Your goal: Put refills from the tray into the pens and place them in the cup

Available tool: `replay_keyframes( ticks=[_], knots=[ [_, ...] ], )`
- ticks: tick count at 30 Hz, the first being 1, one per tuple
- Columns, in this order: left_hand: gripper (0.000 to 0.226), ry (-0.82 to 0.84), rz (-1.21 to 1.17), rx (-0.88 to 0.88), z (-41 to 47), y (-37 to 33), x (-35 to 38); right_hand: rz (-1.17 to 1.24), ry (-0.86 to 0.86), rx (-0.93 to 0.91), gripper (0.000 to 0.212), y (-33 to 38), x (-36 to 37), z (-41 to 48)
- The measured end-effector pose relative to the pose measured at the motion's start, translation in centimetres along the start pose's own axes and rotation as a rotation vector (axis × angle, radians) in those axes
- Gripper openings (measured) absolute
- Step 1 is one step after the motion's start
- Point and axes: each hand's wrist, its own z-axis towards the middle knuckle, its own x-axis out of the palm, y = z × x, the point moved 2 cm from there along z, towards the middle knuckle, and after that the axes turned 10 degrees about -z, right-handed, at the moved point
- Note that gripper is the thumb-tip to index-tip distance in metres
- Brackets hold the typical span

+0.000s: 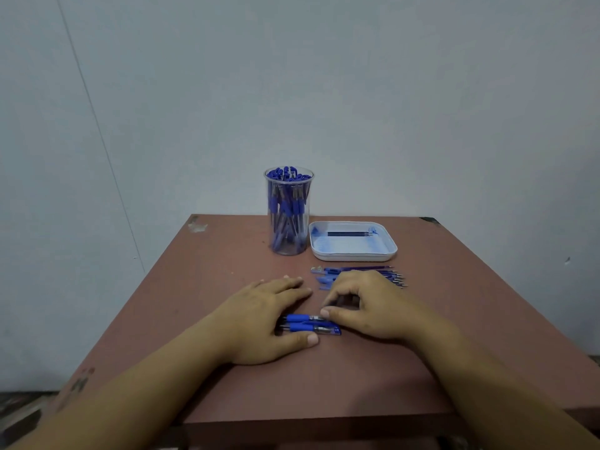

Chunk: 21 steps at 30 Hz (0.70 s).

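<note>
Two blue pens lie side by side on the brown table, near the front middle. My left hand rests flat over their left ends, fingers straight. My right hand hovers at their right ends with fingers curled, thumb and forefinger touching the upper pen's tip. A clear cup packed with several blue pens stands at the back. To its right a white tray holds two dark refills.
A row of several loose refills and pen parts lies just in front of the tray, partly hidden by my right hand. The table's front edge is near my forearms. A plain wall stands behind.
</note>
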Motion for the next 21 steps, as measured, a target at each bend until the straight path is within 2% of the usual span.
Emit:
replay_keyframes(
  ticks=[11,16,21],
  knots=[
    [0.081,-0.03,-0.016,0.0,0.12,0.13,0.05,-0.038,0.068,0.032,0.016,0.25,-0.03,0.05],
    [0.07,-0.096,-0.004,0.015,0.3,0.1,0.09,-0.016,-0.028,0.106,0.005,0.35,0.34,0.27],
    [0.072,-0.268,-0.019,0.032,0.55,-0.26,-0.11,0.009,-0.193,0.088,0.005,0.49,0.4,0.46]
  ],
)
